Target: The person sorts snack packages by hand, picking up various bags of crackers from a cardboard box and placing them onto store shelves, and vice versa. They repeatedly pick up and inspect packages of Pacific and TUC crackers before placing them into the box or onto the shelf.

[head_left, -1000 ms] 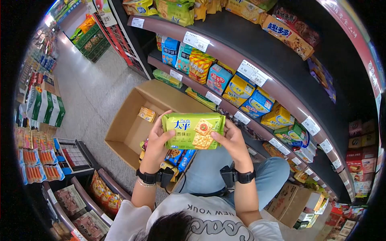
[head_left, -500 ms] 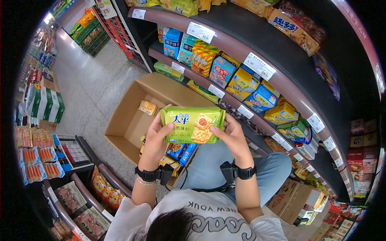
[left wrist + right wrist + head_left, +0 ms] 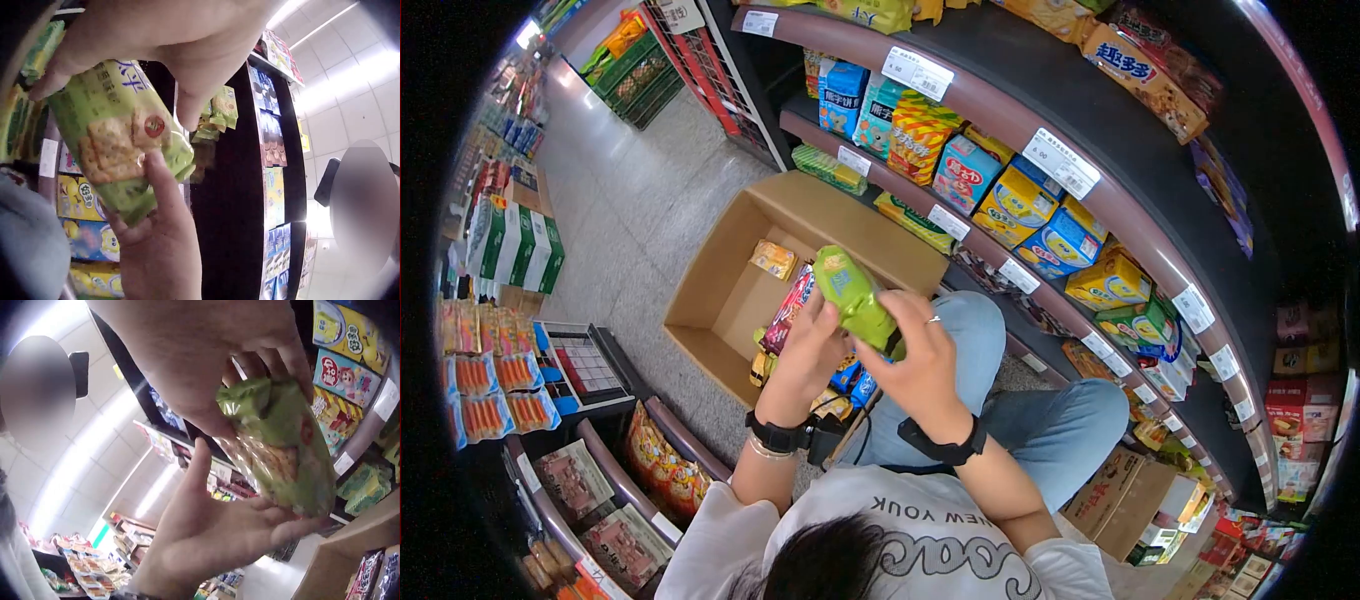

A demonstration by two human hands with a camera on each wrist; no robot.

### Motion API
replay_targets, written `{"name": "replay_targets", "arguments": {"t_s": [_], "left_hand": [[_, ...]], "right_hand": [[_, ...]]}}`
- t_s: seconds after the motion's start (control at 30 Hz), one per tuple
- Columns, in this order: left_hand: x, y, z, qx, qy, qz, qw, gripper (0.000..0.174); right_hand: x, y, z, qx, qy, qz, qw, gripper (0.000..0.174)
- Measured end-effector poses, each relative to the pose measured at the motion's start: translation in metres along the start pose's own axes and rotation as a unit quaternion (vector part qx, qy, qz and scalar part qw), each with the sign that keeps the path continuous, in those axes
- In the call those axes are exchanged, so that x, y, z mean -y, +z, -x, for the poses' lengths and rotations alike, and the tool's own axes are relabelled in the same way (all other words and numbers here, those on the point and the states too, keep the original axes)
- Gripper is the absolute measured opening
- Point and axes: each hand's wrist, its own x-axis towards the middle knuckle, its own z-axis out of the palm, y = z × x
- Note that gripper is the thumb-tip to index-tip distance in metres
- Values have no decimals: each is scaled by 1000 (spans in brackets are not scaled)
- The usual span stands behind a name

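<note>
A green pack of crackers (image 3: pixel 852 292) is tilted up over the cardboard box in the head view. My right hand (image 3: pixel 927 368) grips its near end, the thumb pressed on the printed front in the left wrist view. Beneath the pack (image 3: pixel 294 456), my left hand (image 3: pixel 215 534) lies palm up with fingers straight against its lower end. The left thumb stands apart from the wrapper. Below the hands, the cardboard box (image 3: pixel 830 222) holds a small orange pack (image 3: pixel 774 260), a dark red pack (image 3: pixel 790 312) and several other packs, partly hidden by my left hand.
Shelves (image 3: pixel 990 110) of biscuit packs with price tags curve along the right. My bent knee (image 3: pixel 975 330) is right beside the box. A second carton (image 3: pixel 1115 500) stands at the lower right. A low display rack (image 3: pixel 585 360) is at the left.
The cracker pack has turned from lying level between both hands to standing tilted. My right hand has shifted left with it. The left hand has loosened from gripping its end to supporting it.
</note>
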Motion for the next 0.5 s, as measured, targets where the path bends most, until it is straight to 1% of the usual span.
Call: {"name": "replay_targets", "arguments": {"t_s": [0.03, 0.1, 0.13, 0.23, 0.3, 0.33, 0.37, 0.4, 0.43, 0.5], "left_hand": [[-2, -2, 4, 11, -1, 25, 1000, 68], [-3, -8, 10, -10, -5, 25, 1000, 63], [-4, -10, 12, -20, -6, 26, 999, 60], [-17, -10, 12, -100, -36, -55, 993, 51], [-15, -22, 11, -113, -18, -8, 993, 49], [-15, -27, 11, -120, -9, 16, 993, 48], [-16, -30, 13, -127, -19, 32, 991, 49], [-17, -32, 14, -118, -14, 24, 993, 50], [-19, -33, 14, -110, -8, 16, 994, 50], [-20, -39, 15, -96, -3, 5, 995, 50]], "right_hand": [[2, 3, 1, 22, -21, 13, 999, 45], [5, 6, 2, 69, -49, 26, 996, 45], [6, 7, 1, 75, -57, 11, 996, 44], [7, 9, -1, 100, -67, -38, 992, 41], [0, 6, -4, 129, -58, -76, 987, 39], [-5, 4, -6, 110, -48, -74, 990, 38], [-11, 3, -10, 92, -38, -71, 992, 36], [-16, 0, -13, 73, -29, -69, 994, 35], [-18, -5, -16, 59, -15, -26, 998, 35], [-28, -12, -21, 48, 36, -55, 997, 35]]}}
